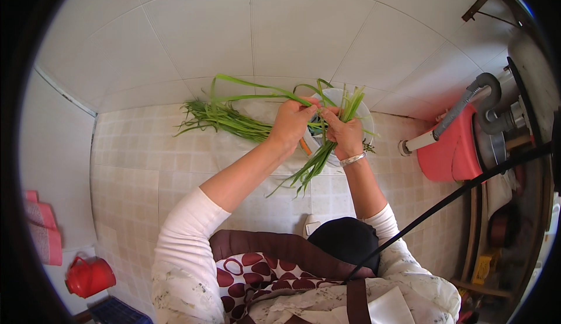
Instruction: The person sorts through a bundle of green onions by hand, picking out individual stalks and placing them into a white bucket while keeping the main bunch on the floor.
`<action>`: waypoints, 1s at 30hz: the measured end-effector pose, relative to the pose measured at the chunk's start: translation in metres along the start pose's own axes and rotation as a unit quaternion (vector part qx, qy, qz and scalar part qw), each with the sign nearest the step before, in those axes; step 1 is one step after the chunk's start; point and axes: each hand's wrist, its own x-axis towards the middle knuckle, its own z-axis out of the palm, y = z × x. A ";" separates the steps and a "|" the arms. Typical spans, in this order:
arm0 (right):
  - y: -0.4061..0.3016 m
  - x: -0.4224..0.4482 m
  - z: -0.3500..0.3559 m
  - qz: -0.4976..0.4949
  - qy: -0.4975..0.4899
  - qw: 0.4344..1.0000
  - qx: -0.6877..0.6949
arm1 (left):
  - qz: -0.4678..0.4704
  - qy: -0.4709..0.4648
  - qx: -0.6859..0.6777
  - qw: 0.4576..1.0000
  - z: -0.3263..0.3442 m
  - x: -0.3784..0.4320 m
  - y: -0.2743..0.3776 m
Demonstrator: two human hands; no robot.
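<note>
My right hand [346,133] grips a bunch of long green leaf stalks [320,159], probably garlic chives. Their pale cut ends point up past the fingers and the leaf tips hang down. With thumb and fingers my left hand [291,124] pinches a long flat leaf [245,80] that arches out to the left. Both hands' fingertips almost meet. Below them stands a whitish plastic bin [370,120], with contents mostly hidden by the hands. A larger pile of the same greens [236,124] lies left of the bin on a thin clear plastic sheet or bag [254,107].
A tiled wall [250,30] rises right behind the bin. To the right are a red bucket [447,148], a grey drain hose [460,105] and a wooden shelf [475,232]. A red jug [90,276] and a blue crate [118,311] sit at lower left. A black strap [451,197] crosses the view.
</note>
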 end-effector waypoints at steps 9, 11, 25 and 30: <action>0.012 0.013 -0.041 0.057 0.040 0.997 -0.039 | 0.040 0.047 -0.014 0.998 -0.024 0.011 0.016; 0.019 0.021 -0.060 0.060 0.073 0.985 -0.147 | 0.031 0.055 -0.025 0.998 -0.026 0.012 0.022; -0.021 -0.006 -0.013 -0.185 -0.004 0.930 -0.318 | 0.023 0.026 -0.026 0.999 -0.017 0.009 0.022; -0.012 0.002 -0.007 -0.132 -0.054 0.936 -0.323 | 0.052 0.008 -0.012 0.999 -0.011 0.004 0.026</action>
